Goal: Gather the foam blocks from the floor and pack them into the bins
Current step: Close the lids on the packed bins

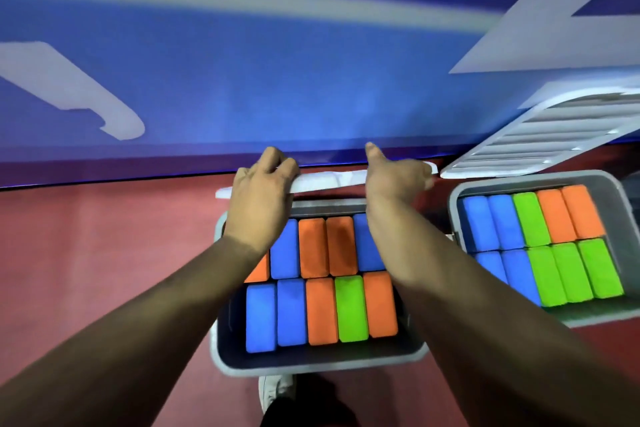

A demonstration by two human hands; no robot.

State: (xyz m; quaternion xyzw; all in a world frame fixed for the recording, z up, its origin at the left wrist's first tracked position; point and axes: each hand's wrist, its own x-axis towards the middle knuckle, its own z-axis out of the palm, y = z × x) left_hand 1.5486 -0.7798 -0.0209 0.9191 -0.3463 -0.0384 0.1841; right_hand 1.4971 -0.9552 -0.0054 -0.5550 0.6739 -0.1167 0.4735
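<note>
Head view: the left hand's fingers curl over the far edge of a white lid, so the left hand grips its left part. The right hand clamps the right part, thumb raised. Seen nearly edge-on, the lid runs left to right at the far rim of the near bin. Inside, foam blocks fill two rows, long axes pointing away from the person. Just right, a second bin holds two similar rows, with another lid leaning on the blue wall.
</note>
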